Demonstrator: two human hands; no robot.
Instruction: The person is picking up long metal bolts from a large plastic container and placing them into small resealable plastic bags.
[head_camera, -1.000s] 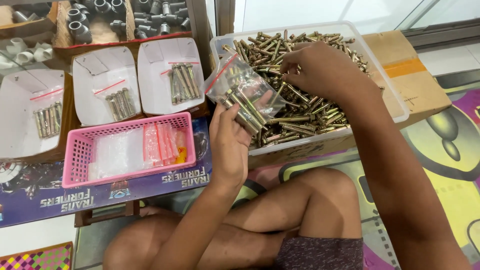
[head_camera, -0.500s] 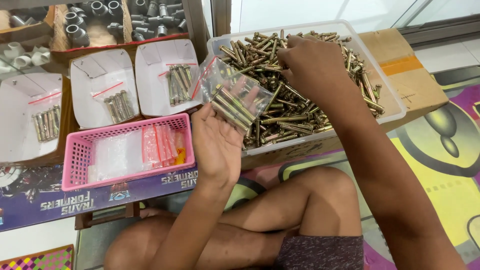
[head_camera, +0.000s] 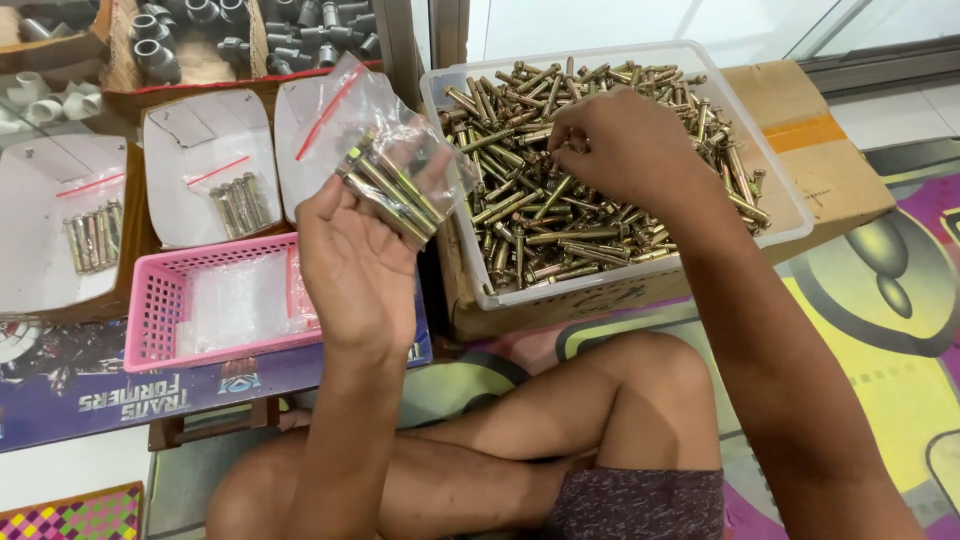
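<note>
here, seated cross-legged before the clear bin (head_camera: 790, 215):
left hand (head_camera: 355, 262): raised palm-up just left of the bin, forearm rising from the lap, fingers curled about a clear zip bag (head_camera: 385, 150) holding several brass-coloured anchor bolts (head_camera: 392, 190).
right hand (head_camera: 622, 145): arm stretched out over the bin, knuckles up, fingertips pinched down among the loose bolts (head_camera: 560, 230) heaped inside; whether one is gripped cannot be told.
pink basket (head_camera: 165, 305): left of the bin, beside the left wrist, with empty bags in it.
white trays (head_camera: 205, 165): further left of the bin, each with a few bolts.
</note>
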